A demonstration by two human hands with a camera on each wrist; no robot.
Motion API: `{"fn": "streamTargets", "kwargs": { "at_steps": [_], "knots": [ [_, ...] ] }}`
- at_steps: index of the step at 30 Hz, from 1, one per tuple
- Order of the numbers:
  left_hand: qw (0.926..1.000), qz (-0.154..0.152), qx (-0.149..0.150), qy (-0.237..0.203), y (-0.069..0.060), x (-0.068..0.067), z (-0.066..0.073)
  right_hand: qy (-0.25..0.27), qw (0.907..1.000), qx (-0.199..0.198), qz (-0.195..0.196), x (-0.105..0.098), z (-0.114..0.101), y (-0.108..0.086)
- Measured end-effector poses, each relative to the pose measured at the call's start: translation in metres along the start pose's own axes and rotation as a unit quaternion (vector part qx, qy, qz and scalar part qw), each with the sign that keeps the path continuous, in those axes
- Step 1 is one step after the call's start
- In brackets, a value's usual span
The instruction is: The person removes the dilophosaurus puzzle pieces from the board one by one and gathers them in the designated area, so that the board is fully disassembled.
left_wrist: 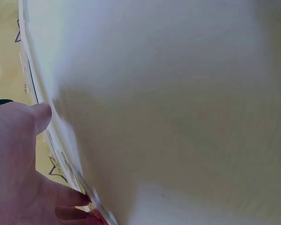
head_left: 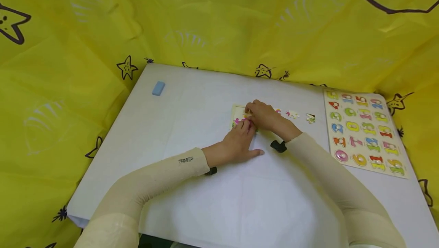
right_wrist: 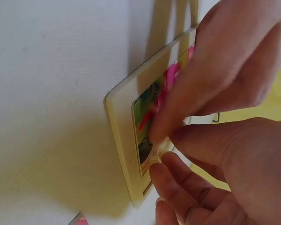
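A small pale-framed jigsaw board (head_left: 232, 116) with pink and green pieces lies at mid-table. Across its lower part rests my left hand (head_left: 236, 145), fingers extended and thumb spread. My right hand (head_left: 265, 118) bends over its upper right. In the right wrist view, the board (right_wrist: 118, 115) shows left of both hands; the right hand (right_wrist: 220, 173) pinches a pale piece (right_wrist: 153, 158) at the picture's edge, partly hidden, and the left hand (right_wrist: 225, 65) reaches over the picture. In the left wrist view, the left hand's (left_wrist: 18, 164) fingertips touch something red.
Loose jigsaw pieces (head_left: 292, 114) lie right of the board, one piece (head_left: 310, 118) farther out. A large number board (head_left: 368, 133) covers the table's right side. A blue block (head_left: 158, 88) sits at the back left. Yellow patterned cloth (head_left: 205, 23) surrounds the white table (head_left: 178, 114).
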State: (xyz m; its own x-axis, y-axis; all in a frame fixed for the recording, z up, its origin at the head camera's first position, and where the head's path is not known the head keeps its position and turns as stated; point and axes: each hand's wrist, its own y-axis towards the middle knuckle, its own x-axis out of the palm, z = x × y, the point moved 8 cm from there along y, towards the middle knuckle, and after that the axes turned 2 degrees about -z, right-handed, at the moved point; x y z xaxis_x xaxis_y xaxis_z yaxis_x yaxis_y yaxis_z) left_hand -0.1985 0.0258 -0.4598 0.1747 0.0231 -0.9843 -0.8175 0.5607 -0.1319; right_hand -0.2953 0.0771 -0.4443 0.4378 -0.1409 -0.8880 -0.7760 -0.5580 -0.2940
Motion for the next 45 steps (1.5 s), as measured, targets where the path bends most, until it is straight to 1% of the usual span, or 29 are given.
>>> {"fn": "streamTargets", "kwargs": {
  "at_steps": [4, 9, 14, 18, 25, 28, 33, 40, 45],
  "knots": [
    [1.0, 0.0, -0.001, 0.009, -0.0001, -0.0009, 0.0002, -0.005, 1.0, 0.002, 0.001, 0.0002, -0.0005, 0.0014],
    [0.9999, 0.001, -0.009, 0.012, -0.0008, 0.0009, 0.0005, -0.001, 1.0, 0.005, -0.003, 0.001, -0.0018, 0.0025],
    [0.9996, 0.009, -0.015, 0.021, -0.0004, 0.003, 0.0012, 0.001, 0.9999, 0.01, -0.007, 0.0014, -0.0029, 0.0036],
    [0.9997, 0.013, -0.013, 0.018, -0.001, 0.0034, 0.0014, 0.012, 0.9997, 0.019, -0.013, 0.0024, -0.002, 0.0042],
    [0.9996, 0.02, -0.003, 0.021, -0.0027, 0.0036, 0.0016, 0.032, 0.9993, 0.007, -0.018, 0.0038, -0.0022, 0.0043],
    [0.9996, 0.023, 0.0, 0.018, -0.0033, 0.0019, 0.0015, 0.04, 0.999, 0.013, -0.018, 0.0035, -0.0012, 0.0038],
    [0.9998, 0.012, 0.005, 0.016, -0.0028, 0.001, 0.001, 0.038, 0.9987, 0.025, -0.022, 0.0026, -0.0002, 0.0037],
    [0.9994, 0.001, 0.015, 0.031, -0.0035, 0.0011, 0.0011, 0.027, 0.9992, 0.019, -0.021, 0.003, 0.0018, 0.006],
    [0.9992, -0.006, 0.021, 0.032, -0.004, 0.0016, 0.0003, 0.04, 0.9985, 0.023, -0.029, 0.0032, 0.0032, 0.0051]
  ]
}}
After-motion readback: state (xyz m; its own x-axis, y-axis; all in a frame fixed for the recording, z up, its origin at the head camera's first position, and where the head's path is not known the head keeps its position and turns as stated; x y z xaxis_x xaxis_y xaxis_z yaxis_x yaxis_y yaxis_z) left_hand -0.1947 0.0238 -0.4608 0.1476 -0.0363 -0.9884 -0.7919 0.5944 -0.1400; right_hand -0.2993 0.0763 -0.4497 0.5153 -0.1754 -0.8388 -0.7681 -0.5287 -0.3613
